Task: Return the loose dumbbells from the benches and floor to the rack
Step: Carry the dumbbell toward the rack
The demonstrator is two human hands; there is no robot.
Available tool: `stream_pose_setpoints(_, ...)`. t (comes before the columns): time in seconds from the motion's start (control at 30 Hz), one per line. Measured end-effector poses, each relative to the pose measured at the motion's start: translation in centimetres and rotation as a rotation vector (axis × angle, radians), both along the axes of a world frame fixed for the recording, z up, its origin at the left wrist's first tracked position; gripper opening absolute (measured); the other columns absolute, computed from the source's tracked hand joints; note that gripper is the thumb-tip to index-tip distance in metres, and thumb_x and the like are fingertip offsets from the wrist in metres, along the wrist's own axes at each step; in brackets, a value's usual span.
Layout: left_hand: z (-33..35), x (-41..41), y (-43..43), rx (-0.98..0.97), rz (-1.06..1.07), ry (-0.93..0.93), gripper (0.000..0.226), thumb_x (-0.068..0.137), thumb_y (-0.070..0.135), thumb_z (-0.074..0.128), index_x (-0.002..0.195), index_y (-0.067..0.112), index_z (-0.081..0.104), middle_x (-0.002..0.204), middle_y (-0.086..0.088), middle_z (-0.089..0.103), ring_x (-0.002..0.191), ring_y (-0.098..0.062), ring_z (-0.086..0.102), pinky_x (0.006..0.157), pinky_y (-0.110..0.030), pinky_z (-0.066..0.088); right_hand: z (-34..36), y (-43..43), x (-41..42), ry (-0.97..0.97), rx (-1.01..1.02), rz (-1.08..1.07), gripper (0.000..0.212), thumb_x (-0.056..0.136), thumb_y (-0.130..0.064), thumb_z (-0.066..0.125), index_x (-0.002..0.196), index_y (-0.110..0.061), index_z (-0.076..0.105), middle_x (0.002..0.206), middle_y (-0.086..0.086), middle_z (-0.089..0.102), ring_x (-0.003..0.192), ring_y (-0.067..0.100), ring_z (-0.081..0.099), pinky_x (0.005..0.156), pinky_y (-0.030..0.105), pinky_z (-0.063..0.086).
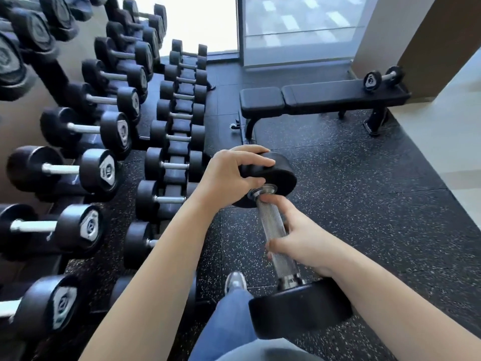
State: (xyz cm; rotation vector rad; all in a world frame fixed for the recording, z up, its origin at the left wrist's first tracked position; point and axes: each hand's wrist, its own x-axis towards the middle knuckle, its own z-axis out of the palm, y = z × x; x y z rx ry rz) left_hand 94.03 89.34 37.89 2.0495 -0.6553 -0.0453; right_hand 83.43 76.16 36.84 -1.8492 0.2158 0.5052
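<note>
fingers of the right hand wrap round the knurled steel handle of a black dumbbell, while the left hand clamps over the rim of its far head, fingers spread on the rubber and thumb tucked near the collar; both hands grip the one weight. both forearms reach forward and down, the left coming in from the rack side. the dumbbell hangs tilted in the air, far head raised and near head low by the right wrist, above the speckled rubber floor and a jeans leg with a grey shoe. it is near the three-tier rack on the left but not yet on it. the rack's tiers are lined with dumbbells, so much of the tidying looks done; which saddle is free i cannot tell, as the left arm hides part of the lowest tier. left to do, by my reading: seat this dumbbell, then fetch the small dumbbell lying on the far end of the flat bench, well apart from the hands and the only other loose one in view.
</note>
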Motion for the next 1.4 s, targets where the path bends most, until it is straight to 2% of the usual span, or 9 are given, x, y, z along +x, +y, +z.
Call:
stream_pose_setpoints(0.23, -2.0, 11.2, -1.5, -0.014, -0.013, 0.024, 0.038, 0.063, -0.001, 0.077, 0.095, 0.020, 0.071, 0.106, 0.013, 0.060, 0.100, 0.000, 0.057, 0.094, -0.016, 0.041, -1.4, -1.4, 11.0, 0.016, -0.032, -0.011, 0.078, 0.074, 0.010, 0.055, 0.127, -0.044, 0.034, 0.111, 0.007, 0.054, 0.070, 0.023, 0.056, 0.064, 0.037, 0.051)
stream_pose_setpoints(0.37, -2.5, 19.4, -1.8, 0.004, -0.033, 0.047, 0.038, 0.064, -0.001, 0.076, 0.096, 0.020, 0.071, 0.109, 0.011, 0.060, 0.104, -0.004, 0.056, 0.096, -0.023, 0.042, -1.9, -1.4, 19.2, 0.039, -0.064, -0.003, 0.079, 0.074, 0.008, 0.054, 0.128, -0.045, 0.032, 0.109, 0.009, 0.056, 0.074, 0.031, 0.059, 0.066, 0.043, 0.053)
stream_pose_setpoints(0.47, -2.2, 25.4, -1.3, 0.005, -0.025, 0.042, 0.037, 0.065, 0.000, 0.076, 0.096, 0.019, 0.071, 0.110, 0.008, 0.061, 0.107, -0.007, 0.056, 0.098, -0.029, 0.042, -1.8, -1.2, 25.3, 0.026, -0.106, 0.017, 0.080, 0.074, 0.007, 0.054, 0.130, -0.046, 0.031, 0.100, 0.006, 0.057, 0.068, 0.024, 0.056, 0.060, 0.033, 0.047)
stream_pose_setpoints(0.67, -0.8, 35.7, -0.6, -0.010, 0.010, -0.002, 0.039, 0.064, -0.001, 0.076, 0.096, 0.021, 0.070, 0.109, 0.010, 0.060, 0.105, -0.004, 0.056, 0.095, -0.016, 0.040, -0.9, -1.0, 36.0, -0.011, -0.112, 0.057, 0.080, 0.074, 0.005, 0.056, 0.126, -0.050, 0.032, 0.081, -0.009, 0.049, 0.051, 0.012, 0.045, 0.050, 0.025, 0.040)
stream_pose_setpoints(0.83, -0.2, 45.8, -0.8, 0.029, 0.101, -0.002, 0.038, 0.064, -0.001, 0.076, 0.098, 0.015, 0.071, 0.109, 0.007, 0.061, 0.103, -0.005, 0.056, 0.093, -0.013, 0.039, -0.5, -1.7, 47.1, 0.008, -0.007, 0.093, 0.079, 0.072, 0.009, 0.055, 0.122, -0.050, 0.036, 0.114, 0.007, 0.056, 0.074, 0.029, 0.056, 0.073, 0.053, 0.052)
stream_pose_setpoints(0.9, -0.2, 46.1, -1.0, 0.034, 0.081, -0.007, 0.040, 0.063, -0.004, 0.075, 0.099, 0.013, 0.070, 0.108, 0.007, 0.061, 0.102, -0.006, 0.056, 0.093, -0.012, 0.040, -0.8, -1.6, 47.3, -0.004, -0.032, 0.107, 0.079, 0.072, 0.008, 0.056, 0.122, -0.050, 0.037, 0.112, 0.009, 0.057, 0.074, 0.029, 0.055, 0.076, 0.054, 0.051)
stream_pose_setpoints(1.03, -0.7, 50.5, -1.9, 0.051, 0.089, 0.010, 0.042, 0.063, -0.003, 0.076, 0.100, 0.014, 0.070, 0.109, 0.004, 0.063, 0.102, -0.007, 0.058, 0.094, -0.020, 0.043, -1.4, -2.7, 52.1, 0.010, -0.001, 0.128, 0.077, 0.073, 0.007, 0.057, 0.122, -0.048, 0.037, 0.110, 0.006, 0.053, 0.071, 0.023, 0.056, 0.067, 0.039, 0.051)
stream_pose_setpoints(1.2, 0.3, 60.5, -3.6, 0.052, 0.205, -0.031, 0.045, 0.062, -0.001, 0.077, 0.104, 0.013, 0.067, 0.108, 0.005, 0.063, 0.103, -0.010, 0.059, 0.097, -0.031, 0.045, -0.9, -5.4, 63.9, -0.035, -0.069, 0.252, 0.078, 0.074, 0.005, 0.056, 0.127, -0.048, 0.033, 0.087, 0.006, 0.056, 0.062, 0.021, 0.050, 0.058, 0.034, 0.046)
stream_pose_setpoints(1.4, 1.7, 68.9, -4.8, 0.038, 0.353, -0.080, 0.049, 0.064, 0.001, 0.076, 0.110, 0.012, 0.065, 0.113, 0.001, 0.063, 0.108, -0.010, 0.056, 0.100, -0.032, 0.043, 0.6, -7.7, 74.5, -0.089, -0.123, 0.388, 0.078, 0.074, 0.005, 0.052, 0.124, -0.051, 0.031, 0.084, 0.004, 0.055, 0.038, 0.009, 0.040, 0.043, 0.026, 0.036)
